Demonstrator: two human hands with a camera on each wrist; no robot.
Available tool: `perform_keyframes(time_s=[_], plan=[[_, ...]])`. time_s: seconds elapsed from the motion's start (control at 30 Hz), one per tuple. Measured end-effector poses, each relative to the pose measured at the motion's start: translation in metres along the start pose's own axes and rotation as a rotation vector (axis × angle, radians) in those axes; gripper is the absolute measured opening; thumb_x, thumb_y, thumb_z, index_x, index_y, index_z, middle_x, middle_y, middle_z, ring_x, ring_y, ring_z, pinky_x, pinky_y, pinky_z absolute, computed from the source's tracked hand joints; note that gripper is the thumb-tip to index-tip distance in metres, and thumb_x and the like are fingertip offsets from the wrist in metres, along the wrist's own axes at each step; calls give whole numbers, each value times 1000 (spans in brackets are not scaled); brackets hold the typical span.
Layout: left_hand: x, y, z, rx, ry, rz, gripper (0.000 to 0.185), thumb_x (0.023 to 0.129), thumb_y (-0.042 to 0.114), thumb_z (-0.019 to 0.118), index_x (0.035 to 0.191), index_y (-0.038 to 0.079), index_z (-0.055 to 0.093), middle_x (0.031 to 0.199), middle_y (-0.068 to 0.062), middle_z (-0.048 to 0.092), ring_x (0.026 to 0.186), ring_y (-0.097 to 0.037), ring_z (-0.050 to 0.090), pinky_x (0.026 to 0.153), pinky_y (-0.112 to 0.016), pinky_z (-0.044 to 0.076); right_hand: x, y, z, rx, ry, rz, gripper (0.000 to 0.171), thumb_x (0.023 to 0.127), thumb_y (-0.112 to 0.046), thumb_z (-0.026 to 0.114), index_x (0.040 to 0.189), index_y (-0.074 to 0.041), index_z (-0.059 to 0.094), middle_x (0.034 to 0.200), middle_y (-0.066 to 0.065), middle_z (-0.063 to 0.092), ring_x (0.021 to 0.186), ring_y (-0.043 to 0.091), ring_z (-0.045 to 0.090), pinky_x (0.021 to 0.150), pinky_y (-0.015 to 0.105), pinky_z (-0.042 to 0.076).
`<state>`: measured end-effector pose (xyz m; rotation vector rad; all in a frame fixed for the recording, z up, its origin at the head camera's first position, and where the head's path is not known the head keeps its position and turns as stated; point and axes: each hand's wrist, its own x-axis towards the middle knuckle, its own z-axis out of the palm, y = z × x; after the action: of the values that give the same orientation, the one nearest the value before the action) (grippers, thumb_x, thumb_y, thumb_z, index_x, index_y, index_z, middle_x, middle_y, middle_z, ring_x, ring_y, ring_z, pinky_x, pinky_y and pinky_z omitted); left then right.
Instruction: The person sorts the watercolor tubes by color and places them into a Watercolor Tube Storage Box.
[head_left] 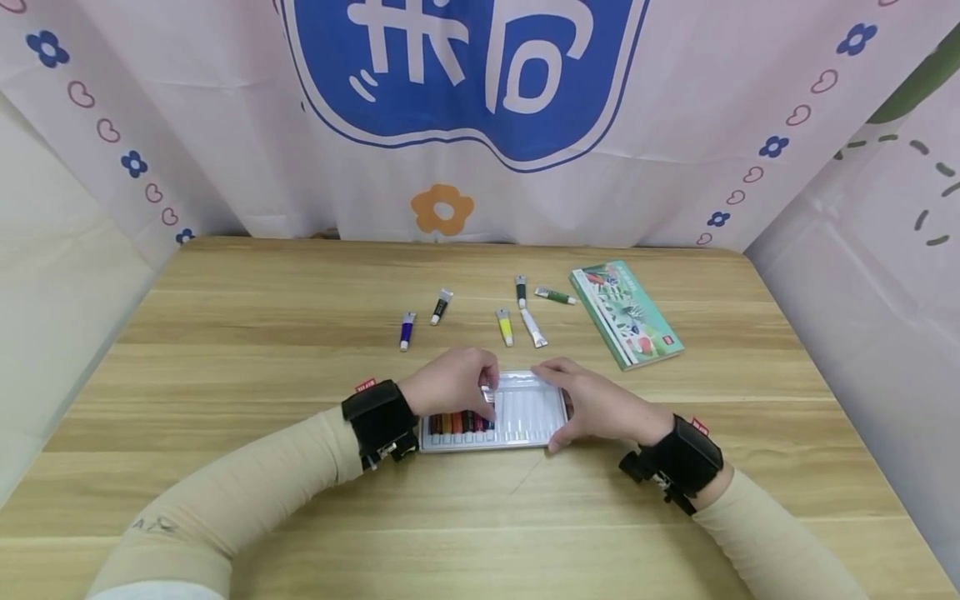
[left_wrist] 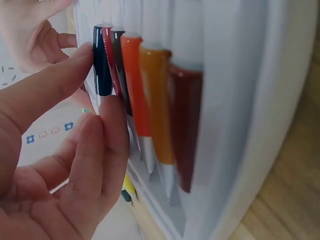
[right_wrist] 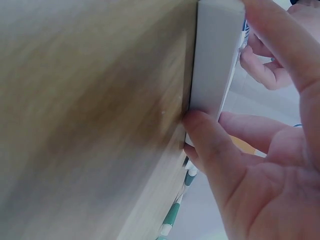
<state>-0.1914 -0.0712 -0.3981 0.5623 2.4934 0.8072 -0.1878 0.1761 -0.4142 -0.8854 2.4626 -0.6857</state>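
— Pink cloth with flowers and a blue sign hangs behind the wooden counter (head_left: 262,333). What sits near the hands?

— A white ribbed tray (head_left: 525,412), flat on the counter just before the person. Paint tubes fill its left slots, lying side by side with their long axes running away from the person; the right slots show bare.

— And the left hand (head_left: 450,382)?

— It hovers over the filled end. In the left wrist view its thumb and forefinger pinch a dark blue tube (left_wrist: 102,62), the last in the row, beside a red one and an orange tube (left_wrist: 135,85). So that tube lies right at the fingers (left_wrist: 107,135), nearer this hand than the other.

— The right hand (head_left: 592,404)?

— It holds the tray's right edge, thumb on the near side, fingers curled over the far side. It seems to steady the tray, though the right wrist view is blurred.

— Anything else?

— Six loose tubes lie well beyond the tray, among them a yellow tube (head_left: 506,327) and a purple tube (head_left: 407,331), and a green box (head_left: 626,312) lies to the right.
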Motion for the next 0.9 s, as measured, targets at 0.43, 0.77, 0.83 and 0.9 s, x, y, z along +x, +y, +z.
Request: perform_keyframes(time_s=[0.43, 0.77, 0.83, 0.9], plan=[[1, 4, 2, 89, -10, 35, 21, 76, 15, 92, 92, 13, 79, 95, 3, 68, 84, -14, 60, 82, -31, 53, 0, -1, 0, 5, -2, 3, 107, 71, -27, 96, 155, 4, 38, 154, 25, 39, 137, 39, 45, 113, 49, 40], [-4, 9, 0, 125, -25, 40, 23, 77, 17, 92, 97, 11, 81, 88, 5, 69, 81, -11, 61, 79, -28, 53, 1, -1, -1, 5, -2, 6, 107, 71, -28, 96, 155, 3, 37, 155, 24, 38, 137, 38, 45, 113, 49, 39], [-4, 9, 0, 122, -28, 41, 23, 78, 17, 91, 98, 11, 81, 88, 5, 69, 81, -11, 61, 79, -28, 53, 1, 0, -1, 6, -1, 4, 107, 70, -28, 96, 155, 3, 37, 155, 24, 38, 137, 38, 45, 113, 49, 39], [-4, 9, 1, 120, -29, 40, 23, 78, 17, 91, 97, 11, 81, 87, 5, 69, 80, -11, 61, 79, -28, 54, 1, 1, 0, 7, 0, 4, 107, 70, -28, 96, 155, 3, 38, 154, 24, 39, 137, 38, 45, 113, 49, 39]])
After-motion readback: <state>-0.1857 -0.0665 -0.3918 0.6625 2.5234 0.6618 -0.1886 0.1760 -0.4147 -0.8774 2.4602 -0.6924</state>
